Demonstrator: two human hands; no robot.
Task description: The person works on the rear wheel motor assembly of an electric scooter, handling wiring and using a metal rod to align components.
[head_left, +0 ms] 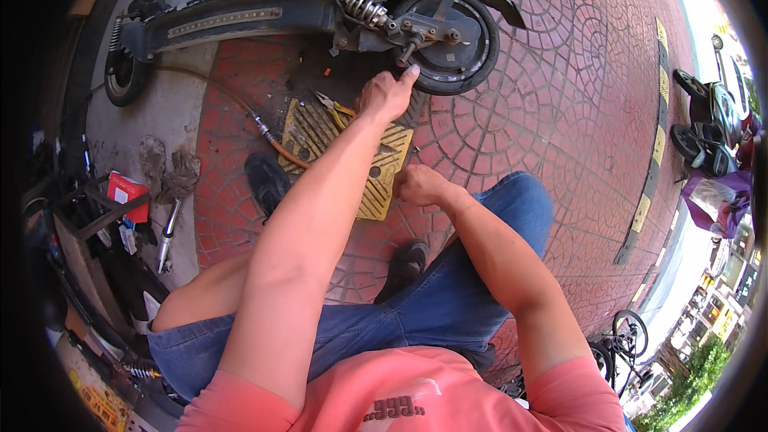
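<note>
A dark electric scooter (248,20) lies across the top, its rear wheel (480,32) toward the right. A short metal tool, like a socket wrench (410,50), sticks out from the wheel's axle. My left hand (387,96) is closed at the tool's near end, thumb extended against it; the curled fingers are partly hidden. Beside that wrist, pliers with yellow handles (338,112) rest on a yellow-and-black ramp block (374,192). Lower and to the right, my right hand (422,185) is curled into a fist near the block's edge. Whatever it may hold is hidden.
An orange hose (284,152) with a metal fitting runs past the block. On the left are work gloves (168,168), a metal tool (169,236) and a red box (128,196) in a dark rack. Parked motorbikes (712,124) stand at far right.
</note>
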